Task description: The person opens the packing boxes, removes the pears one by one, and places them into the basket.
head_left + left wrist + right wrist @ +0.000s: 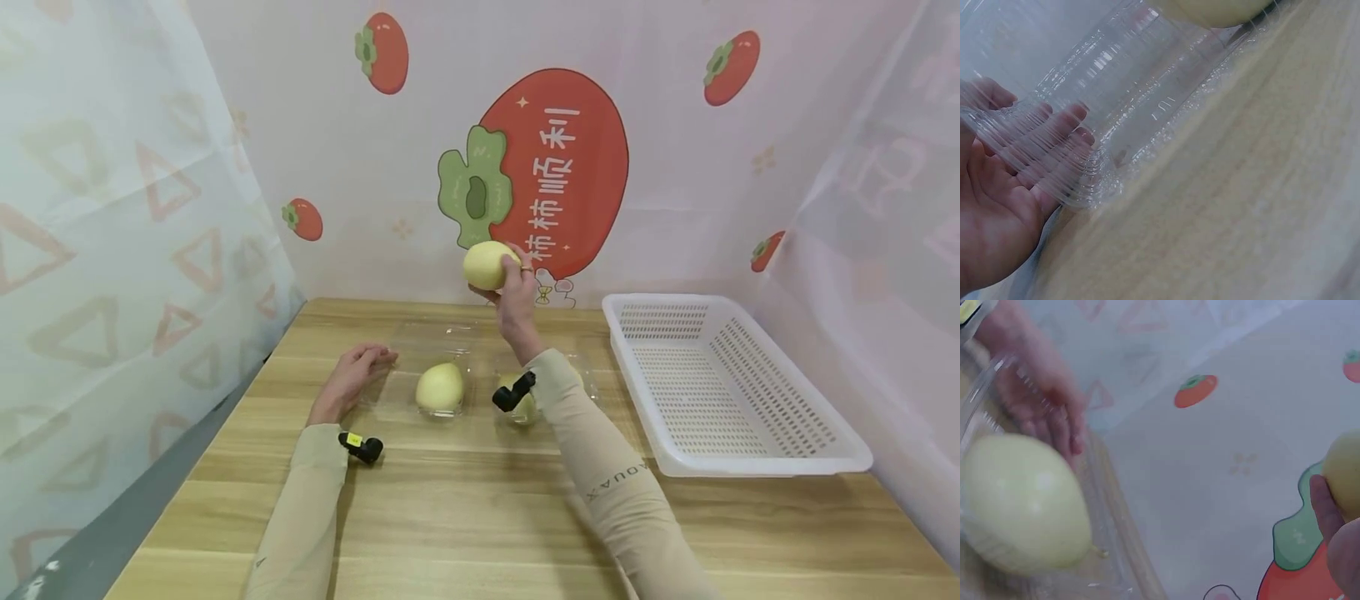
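My right hand grips a pale yellow pear in the air above the table's back edge; in the right wrist view this pear is cut off at the right. Against the left side of a clear plastic box rests my left hand; the left wrist view shows its relaxed fingers through the plastic. Another pear lies in the right part of that box. A second clear box with pale yellow fruit stands to the right, partly hidden by my right forearm.
A white perforated plastic basket stands on the right of the wooden table. Behind the table hangs a cloth backdrop with printed persimmons, and more cloth hangs at the left and right sides.
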Available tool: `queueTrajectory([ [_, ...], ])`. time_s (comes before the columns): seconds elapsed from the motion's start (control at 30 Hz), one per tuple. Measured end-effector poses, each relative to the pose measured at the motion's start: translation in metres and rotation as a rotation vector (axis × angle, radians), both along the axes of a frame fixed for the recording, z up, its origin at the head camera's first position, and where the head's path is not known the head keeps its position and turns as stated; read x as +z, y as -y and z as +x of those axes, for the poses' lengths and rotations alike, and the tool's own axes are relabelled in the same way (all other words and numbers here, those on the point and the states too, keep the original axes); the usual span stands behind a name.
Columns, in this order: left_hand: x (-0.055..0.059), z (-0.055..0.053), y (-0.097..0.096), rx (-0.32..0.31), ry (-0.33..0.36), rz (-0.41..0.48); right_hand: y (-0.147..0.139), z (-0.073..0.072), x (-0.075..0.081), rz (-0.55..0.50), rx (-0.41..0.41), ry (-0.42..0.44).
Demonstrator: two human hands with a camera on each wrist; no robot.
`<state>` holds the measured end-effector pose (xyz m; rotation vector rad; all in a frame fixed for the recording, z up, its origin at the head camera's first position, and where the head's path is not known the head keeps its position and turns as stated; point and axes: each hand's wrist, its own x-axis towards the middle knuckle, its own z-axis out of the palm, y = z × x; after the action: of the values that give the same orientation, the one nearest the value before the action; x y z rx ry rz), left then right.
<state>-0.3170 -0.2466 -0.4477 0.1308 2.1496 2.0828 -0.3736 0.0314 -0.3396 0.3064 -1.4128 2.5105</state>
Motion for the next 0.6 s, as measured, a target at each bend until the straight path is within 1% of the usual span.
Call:
queueTrajectory([
  [0.07, 0.002, 0.002, -0.001, -0.001, 0.002, 0.005, -0.006, -0.003, 0.004, -0.095, -0.011, 0.044],
  [0.1, 0.001, 0.002, -0.001, 0.001, 0.001, 0.006, -0.009, -0.005, 0.006, -0.137, -0.017, 0.065],
  [0.13, 0.0, 0.0, -0.001, 0.001, -0.001, 0.007, -0.013, -0.006, 0.008, -0.169, -0.034, 0.086],
  [0.2, -0.005, -0.003, 0.0, 0.003, -0.004, 0.001, -0.021, -0.009, 0.011, -0.195, -0.061, 0.114],
  [0.3, -0.014, -0.007, 0.003, 0.017, -0.005, -0.019, -0.033, -0.012, 0.016, -0.174, -0.101, 0.137],
  [0.37, -0.017, -0.009, 0.003, 0.024, -0.01, -0.037, -0.043, -0.014, 0.02, -0.145, -0.123, 0.136],
  [0.6, -0.019, -0.01, 0.003, 0.023, -0.026, -0.053, -0.078, -0.02, 0.036, -0.116, -0.192, 0.115],
])
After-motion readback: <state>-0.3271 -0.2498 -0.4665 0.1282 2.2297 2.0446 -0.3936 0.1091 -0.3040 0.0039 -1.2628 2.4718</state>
